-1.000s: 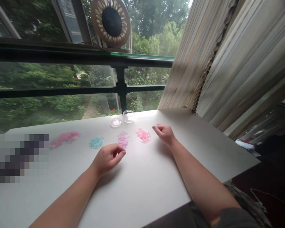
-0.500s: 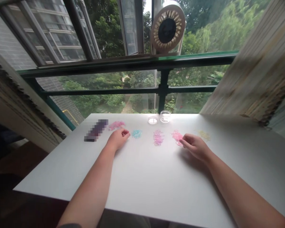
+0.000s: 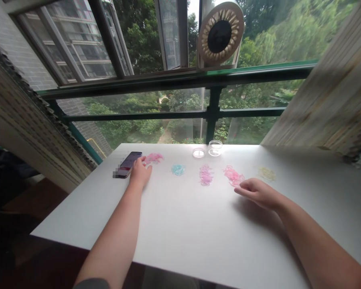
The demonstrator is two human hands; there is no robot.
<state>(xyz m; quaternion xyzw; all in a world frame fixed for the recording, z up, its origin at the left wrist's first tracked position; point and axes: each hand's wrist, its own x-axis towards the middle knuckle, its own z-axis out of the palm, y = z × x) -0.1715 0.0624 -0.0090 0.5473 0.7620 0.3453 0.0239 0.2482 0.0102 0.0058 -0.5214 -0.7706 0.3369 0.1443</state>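
My left hand (image 3: pixel 140 173) is at the right edge of a dark phone (image 3: pixel 131 161) lying on the white table, its fingers apart. Just beyond its fingertips is a pink pile (image 3: pixel 155 158) of what look like small rubber bands. My right hand (image 3: pixel 257 193) hovers low over the table, thumb stretched out and fingers loosely bent, with nothing visible in it. Close to its fingertips lies a coral-pink pile (image 3: pixel 233 176) of bands. Between my hands are a turquoise pile (image 3: pixel 178 170) and a lilac pile (image 3: pixel 206 175). Beyond my right hand sits a pale yellow pile (image 3: pixel 267 174).
Near the back edge of the white table (image 3: pixel 180 224) stand a clear round container (image 3: pixel 215 148) and a shallow clear lid (image 3: pixel 198 153). A round fan (image 3: pixel 219 36) is above the green railing (image 3: pixel 174 81) by the window. Curtains (image 3: pixel 313 96) hang on both sides.
My left hand has moved left to the phone, and its fingers have spread from a pinch. My right hand has drawn slightly back from the coral-pink pile. The view has shifted a little.
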